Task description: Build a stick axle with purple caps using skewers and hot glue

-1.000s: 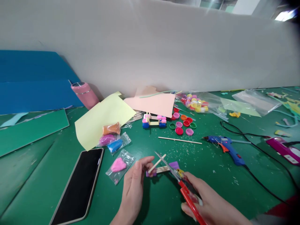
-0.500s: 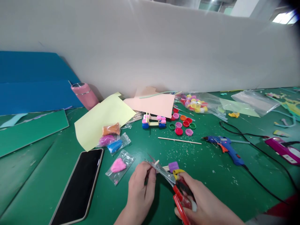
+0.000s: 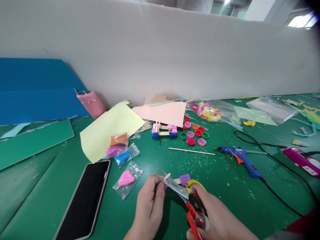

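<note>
My left hand (image 3: 150, 203) is closed, with thumb and fingers pinching a short wooden stick (image 3: 167, 176). The stick's pale end pokes up between the blades of a pair of scissors (image 3: 176, 189). My right hand (image 3: 215, 210) wraps round the scissors' red handles at the lower right. Just behind the blades lies a purple piece (image 3: 185, 179) with pale sticks beside it, partly hidden. A yellow curved piece (image 3: 195, 183) shows next to my right fingers; I cannot tell what it belongs to.
A black phone (image 3: 83, 200) and bagged pink clay (image 3: 126, 178) lie left. Behind sit a small stick-built model (image 3: 163, 130), bottle caps (image 3: 198, 133) and a loose thin stick (image 3: 191, 151). A blue glue gun (image 3: 240, 156) with its cord lies right. A pink tumbler (image 3: 91, 104) stands back left.
The scissors and both hands have shifted only slightly, with the stick still between the blades. The whole view has moved down a little.
</note>
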Demonstrator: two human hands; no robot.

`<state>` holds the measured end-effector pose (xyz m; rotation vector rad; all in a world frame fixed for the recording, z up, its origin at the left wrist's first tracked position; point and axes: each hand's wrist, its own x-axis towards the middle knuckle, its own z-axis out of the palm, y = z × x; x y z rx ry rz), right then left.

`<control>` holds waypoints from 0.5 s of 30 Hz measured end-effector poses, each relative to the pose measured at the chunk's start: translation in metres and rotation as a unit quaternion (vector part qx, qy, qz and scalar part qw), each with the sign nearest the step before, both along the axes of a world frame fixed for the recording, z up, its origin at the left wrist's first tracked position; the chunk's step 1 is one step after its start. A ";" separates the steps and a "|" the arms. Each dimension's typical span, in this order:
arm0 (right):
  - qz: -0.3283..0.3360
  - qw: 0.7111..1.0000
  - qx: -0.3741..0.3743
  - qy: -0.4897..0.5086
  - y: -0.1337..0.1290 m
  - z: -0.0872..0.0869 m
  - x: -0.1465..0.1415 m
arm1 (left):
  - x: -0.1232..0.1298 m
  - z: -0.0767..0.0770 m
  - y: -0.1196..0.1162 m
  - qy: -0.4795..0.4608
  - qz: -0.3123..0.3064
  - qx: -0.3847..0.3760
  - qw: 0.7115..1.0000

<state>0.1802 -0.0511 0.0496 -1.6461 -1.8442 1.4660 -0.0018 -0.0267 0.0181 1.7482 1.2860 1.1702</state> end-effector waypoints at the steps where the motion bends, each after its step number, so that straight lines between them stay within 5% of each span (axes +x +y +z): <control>1: 0.000 1.000 0.009 -0.004 0.000 -0.001 0.000 | 0.000 0.000 0.000 -0.003 -0.003 -0.005 1.000; 15: 0.001 1.000 0.002 -0.018 -0.002 -0.006 0.001 | -0.001 0.001 0.001 -0.001 -0.019 -0.001 1.000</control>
